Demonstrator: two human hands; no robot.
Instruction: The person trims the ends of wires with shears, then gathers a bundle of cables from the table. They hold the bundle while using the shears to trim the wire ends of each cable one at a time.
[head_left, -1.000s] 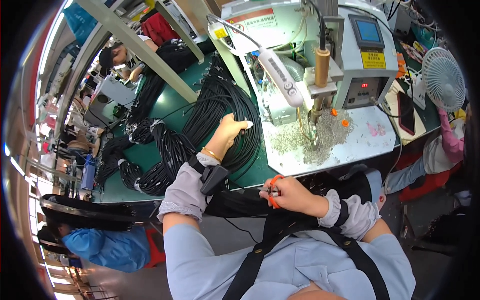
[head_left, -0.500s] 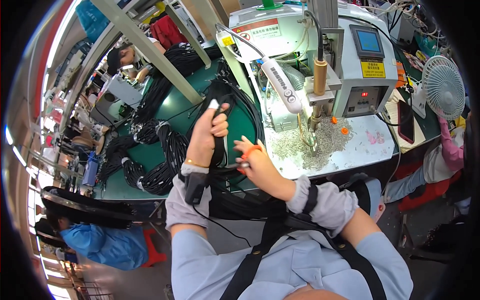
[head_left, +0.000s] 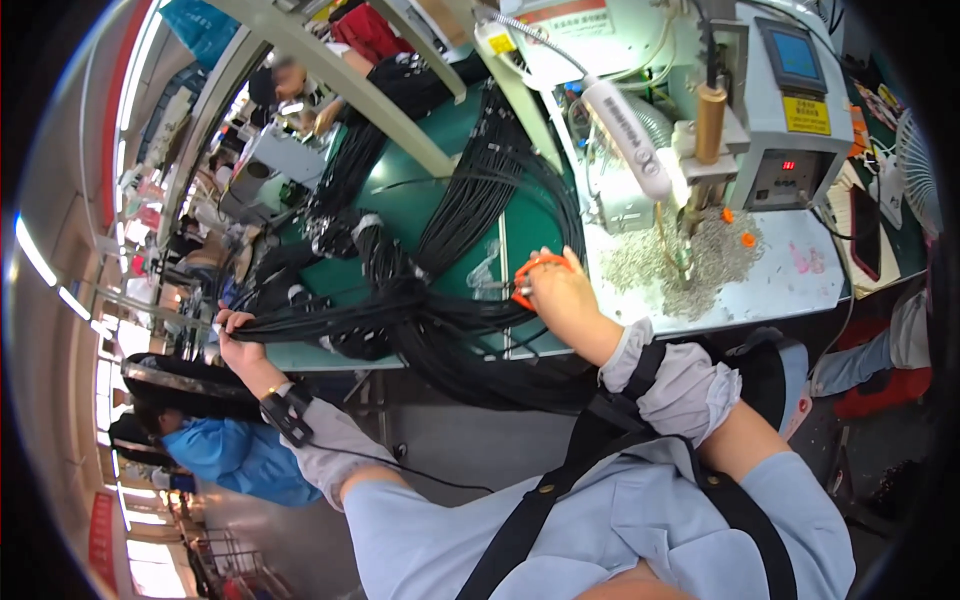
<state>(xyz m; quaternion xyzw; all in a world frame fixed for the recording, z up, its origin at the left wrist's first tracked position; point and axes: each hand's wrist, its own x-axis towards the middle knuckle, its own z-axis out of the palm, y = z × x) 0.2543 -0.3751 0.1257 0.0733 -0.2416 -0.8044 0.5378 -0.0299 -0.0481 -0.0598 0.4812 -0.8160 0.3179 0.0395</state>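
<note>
My left hand is closed around the end of a bundle of black cables, stretched out to the left. The bundle runs back across the green bench to a thick knot of cables, and a long loop of it hangs over the front edge. My right hand grips orange-handled scissors, its fingers through the handles. The blades point left, close to the cables; whether they touch cannot be made out. A crumpled piece of clear plastic lies just beyond the blades. More loose black cables spread behind.
At the right stands a machine with a small screen and a lit lamp tube. Small metal pieces are heaped on its white plate. A metal post rises from the bench. Other people sit at the left and far side.
My left hand has swung far left and lower, drawing the cable bundle out sideways. My right hand, with the scissors, has shifted slightly right in view. The view has turned left.
</note>
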